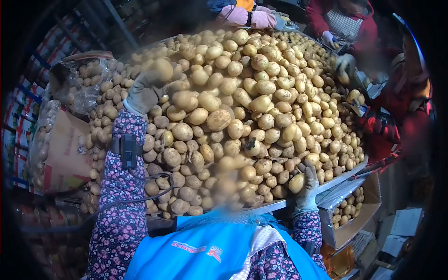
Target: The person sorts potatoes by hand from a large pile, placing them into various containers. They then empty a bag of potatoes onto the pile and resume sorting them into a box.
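A large heap of potatoes (219,119) covers the metal-edged table. My left hand (144,93), in a pale glove, reaches over the left side of the heap, with its fingers round a potato (162,70) that looks blurred. My right hand (307,187), also gloved, is low at the table's front right edge and holds a potato (296,183) against its fingers. A dark strapped device (128,151) sits on my left forearm, and a black cable (158,176) loops beside it.
Cardboard box (67,149) and plastic-lined box (88,77) of potatoes stand at left. Another box (371,205) with potatoes is below the table's right edge (340,179). Co-workers in pink sleeves (233,16) and red clothing (319,21) are across; another person's gloved hands (345,65) are at right.
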The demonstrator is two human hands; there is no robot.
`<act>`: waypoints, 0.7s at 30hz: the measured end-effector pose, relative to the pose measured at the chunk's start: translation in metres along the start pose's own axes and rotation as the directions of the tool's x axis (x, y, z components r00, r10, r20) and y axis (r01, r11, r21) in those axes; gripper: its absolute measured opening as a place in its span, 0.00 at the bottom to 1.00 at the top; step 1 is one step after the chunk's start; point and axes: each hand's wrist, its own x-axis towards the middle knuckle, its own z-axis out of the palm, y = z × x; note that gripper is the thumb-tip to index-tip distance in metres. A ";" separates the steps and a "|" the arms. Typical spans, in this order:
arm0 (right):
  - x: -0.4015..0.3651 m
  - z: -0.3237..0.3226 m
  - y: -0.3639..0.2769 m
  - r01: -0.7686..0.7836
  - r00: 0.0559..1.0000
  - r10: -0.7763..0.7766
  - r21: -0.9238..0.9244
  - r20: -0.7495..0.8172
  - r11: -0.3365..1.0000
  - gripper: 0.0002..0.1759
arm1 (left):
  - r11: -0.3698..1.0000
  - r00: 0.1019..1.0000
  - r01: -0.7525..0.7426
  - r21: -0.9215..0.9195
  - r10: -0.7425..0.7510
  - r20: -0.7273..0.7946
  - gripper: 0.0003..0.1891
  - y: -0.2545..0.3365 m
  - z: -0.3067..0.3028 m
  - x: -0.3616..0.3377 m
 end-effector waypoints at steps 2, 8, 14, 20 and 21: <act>0.004 0.000 0.000 0.055 0.998 -0.054 -0.048 0.034 0.997 0.32 | 0.997 0.999 0.027 -0.069 -0.028 -0.018 0.22 -0.007 0.005 0.000; 0.002 0.011 -0.008 0.041 0.999 -0.040 -0.061 0.009 0.997 0.32 | -0.333 0.987 -0.156 0.930 -0.091 0.134 0.09 -0.070 0.098 0.055; 0.002 0.009 -0.013 0.216 0.976 -0.187 -0.435 0.110 0.874 0.13 | -0.862 0.981 -0.144 0.486 -0.190 -0.048 0.21 -0.180 0.079 0.125; -0.013 0.004 -0.018 0.119 0.980 -0.081 -0.208 0.180 0.971 0.22 | -0.303 0.946 -0.217 0.928 -0.300 0.123 0.28 -0.093 0.084 0.100; -0.013 0.000 -0.014 0.067 0.979 -0.029 -0.182 0.203 0.981 0.26 | -0.009 0.937 -0.170 0.985 -0.311 0.159 0.31 -0.085 0.071 0.093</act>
